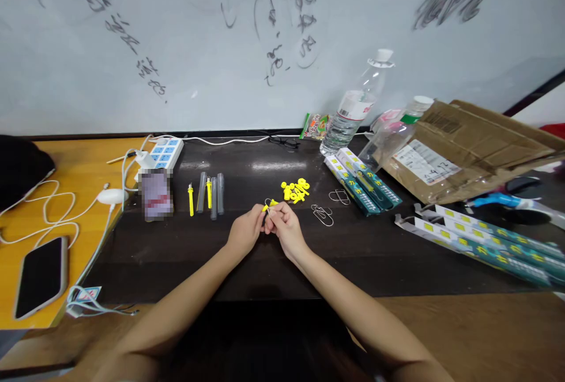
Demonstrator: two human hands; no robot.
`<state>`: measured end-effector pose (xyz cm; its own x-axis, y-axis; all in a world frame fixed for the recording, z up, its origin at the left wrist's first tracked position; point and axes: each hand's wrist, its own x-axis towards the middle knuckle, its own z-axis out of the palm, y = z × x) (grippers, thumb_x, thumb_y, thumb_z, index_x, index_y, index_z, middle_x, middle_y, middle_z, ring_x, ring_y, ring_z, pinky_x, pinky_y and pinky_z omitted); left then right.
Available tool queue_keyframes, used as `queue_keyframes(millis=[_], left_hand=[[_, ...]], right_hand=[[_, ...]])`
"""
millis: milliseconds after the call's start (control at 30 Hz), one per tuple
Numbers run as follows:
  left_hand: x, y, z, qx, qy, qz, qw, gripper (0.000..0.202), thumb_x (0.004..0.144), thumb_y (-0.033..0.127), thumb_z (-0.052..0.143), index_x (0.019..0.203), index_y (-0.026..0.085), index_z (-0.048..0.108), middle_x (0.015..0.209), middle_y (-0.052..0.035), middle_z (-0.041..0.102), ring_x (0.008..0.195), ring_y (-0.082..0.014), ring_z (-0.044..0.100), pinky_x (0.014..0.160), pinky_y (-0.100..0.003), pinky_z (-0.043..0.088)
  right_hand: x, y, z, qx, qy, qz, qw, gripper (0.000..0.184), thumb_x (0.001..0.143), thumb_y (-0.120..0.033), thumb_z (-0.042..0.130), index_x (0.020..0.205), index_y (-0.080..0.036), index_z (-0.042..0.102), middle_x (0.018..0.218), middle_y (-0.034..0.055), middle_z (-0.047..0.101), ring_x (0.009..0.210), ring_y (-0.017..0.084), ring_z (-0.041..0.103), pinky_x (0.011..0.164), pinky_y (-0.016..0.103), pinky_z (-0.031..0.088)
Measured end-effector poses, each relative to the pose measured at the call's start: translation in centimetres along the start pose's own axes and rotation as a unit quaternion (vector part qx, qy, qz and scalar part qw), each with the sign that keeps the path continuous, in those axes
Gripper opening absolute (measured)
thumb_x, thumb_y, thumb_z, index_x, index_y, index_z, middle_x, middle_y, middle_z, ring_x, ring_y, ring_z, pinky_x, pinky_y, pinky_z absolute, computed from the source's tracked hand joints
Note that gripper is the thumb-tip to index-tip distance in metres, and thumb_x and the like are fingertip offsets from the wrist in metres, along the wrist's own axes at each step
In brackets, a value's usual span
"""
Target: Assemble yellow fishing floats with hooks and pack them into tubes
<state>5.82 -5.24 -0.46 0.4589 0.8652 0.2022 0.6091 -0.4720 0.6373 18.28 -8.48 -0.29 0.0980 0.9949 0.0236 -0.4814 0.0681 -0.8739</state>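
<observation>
My left hand [245,230] and my right hand [288,230] meet over the dark table, fingertips pinched together. Between them is a small yellow plastic piece [265,208] with a bent metal wire hook [268,201] at it. More yellow shows at the right fingertips; the fingers hide how the parts join. Just beyond lies a pile of small yellow plastic parts [295,191]. To the right are loose wire hooks [322,215]. On the left lie several clear plastic tubes [220,188] and slim yellow sticks [191,200] with metal tips.
At right stand teal printed boxes [371,185], a large water bottle [353,108], a second clear bottle [391,135] and a cardboard package [459,152]. Left are a power strip [166,152], white cables [90,211] and a phone [42,278]. A whiteboard [198,46] rises behind.
</observation>
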Motion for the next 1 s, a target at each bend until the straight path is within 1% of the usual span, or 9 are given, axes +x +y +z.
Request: queue_keyframes(millis=[100, 233, 400, 533, 667, 767, 900, 1000], left_hand=[[0.2, -0.2, -0.1, 0.048, 0.008, 0.009, 0.999, 0.023, 0.096, 0.03, 0.03, 0.097, 0.021, 0.051, 0.075, 0.0002, 0.06, 0.067, -0.014, 0.059, 0.06, -0.022, 0.04], [0.3, -0.3, 0.0, 0.088, -0.002, 0.016, 0.996, 0.023, 0.096, 0.028, 0.03, 0.094, 0.021, 0.051, 0.075, 0.0002, 0.06, 0.07, -0.014, 0.059, 0.062, -0.022, 0.038], [0.3, -0.4, 0.0, 0.124, 0.003, 0.002, 0.992, 0.022, 0.095, 0.027, 0.031, 0.092, 0.021, 0.052, 0.077, -0.0006, 0.06, 0.07, -0.0141, 0.057, 0.061, -0.022, 0.036], [0.2, -0.2, 0.1, 0.086, 0.003, -0.013, 0.996, 0.02, 0.094, 0.029, 0.032, 0.089, 0.021, 0.05, 0.072, 0.0011, 0.057, 0.065, -0.013, 0.054, 0.058, -0.021, 0.034], [0.1, 0.0, 0.3, 0.021, 0.012, -0.035, 0.999, 0.023, 0.096, 0.03, 0.028, 0.09, 0.021, 0.049, 0.067, 0.0026, 0.055, 0.058, -0.0117, 0.053, 0.057, -0.021, 0.034], [0.1, 0.2, 0.4, -0.008, 0.006, -0.035, 0.999, 0.022, 0.095, 0.03, 0.028, 0.089, 0.021, 0.048, 0.066, 0.0027, 0.055, 0.057, -0.0114, 0.053, 0.057, -0.021, 0.034], [0.1, 0.0, 0.3, -0.007, 0.008, -0.031, 0.999, 0.019, 0.093, 0.027, 0.031, 0.088, 0.021, 0.048, 0.068, 0.0025, 0.055, 0.059, -0.0113, 0.052, 0.057, -0.021, 0.034], [0.1, -0.3, 0.3, 0.006, -0.004, -0.02, 1.0, 0.009, 0.086, 0.019, 0.041, 0.087, 0.021, 0.049, 0.07, 0.003, 0.056, 0.062, -0.0113, 0.052, 0.059, -0.021, 0.034]], right_hand=[[-0.1, -0.1, 0.2, 0.015, 0.009, 0.012, 1.0, 0.024, 0.077, -0.035, 0.065, 0.08, -0.022, 0.046, 0.05, -0.0092, 0.052, 0.043, 0.007, 0.046, 0.053, 0.023, 0.049], [-0.1, -0.1, 0.2, 0.04, 0.015, 0.026, 0.999, 0.024, 0.076, -0.034, 0.067, 0.079, -0.022, 0.047, 0.05, -0.0093, 0.051, 0.043, 0.007, 0.045, 0.053, 0.024, 0.048], [-0.3, -0.3, 0.5, 0.07, 0.004, 0.034, 0.997, 0.023, 0.076, -0.034, 0.066, 0.079, -0.022, 0.046, 0.05, -0.0095, 0.05, 0.044, 0.007, 0.045, 0.055, 0.024, 0.048], [-0.4, -0.2, 0.9, 0.07, 0.001, 0.03, 0.997, 0.023, 0.077, -0.033, 0.065, 0.08, -0.022, 0.045, 0.049, -0.0099, 0.05, 0.044, 0.007, 0.045, 0.055, 0.024, 0.048], [-0.3, -0.1, 0.8, 0.064, 0.021, 0.002, 0.998, 0.024, 0.077, -0.033, 0.065, 0.082, -0.022, 0.044, 0.049, -0.0102, 0.051, 0.045, 0.007, 0.046, 0.054, 0.024, 0.048], [-0.1, -0.2, 0.7, 0.064, 0.026, 0.004, 0.998, 0.025, 0.076, -0.032, 0.064, 0.083, -0.023, 0.043, 0.049, -0.0109, 0.051, 0.044, 0.007, 0.045, 0.053, 0.024, 0.047], [-0.1, -0.3, 1.0, 0.078, 0.019, 0.011, 0.997, 0.025, 0.076, -0.031, 0.064, 0.083, -0.023, 0.042, 0.049, -0.0109, 0.051, 0.044, 0.008, 0.045, 0.052, 0.024, 0.045], [-0.2, -0.2, 1.3, 0.089, 0.014, 0.018, 0.996, 0.025, 0.076, -0.03, 0.063, 0.086, -0.024, 0.041, 0.049, -0.0111, 0.05, 0.044, 0.008, 0.045, 0.052, 0.023, 0.044]])
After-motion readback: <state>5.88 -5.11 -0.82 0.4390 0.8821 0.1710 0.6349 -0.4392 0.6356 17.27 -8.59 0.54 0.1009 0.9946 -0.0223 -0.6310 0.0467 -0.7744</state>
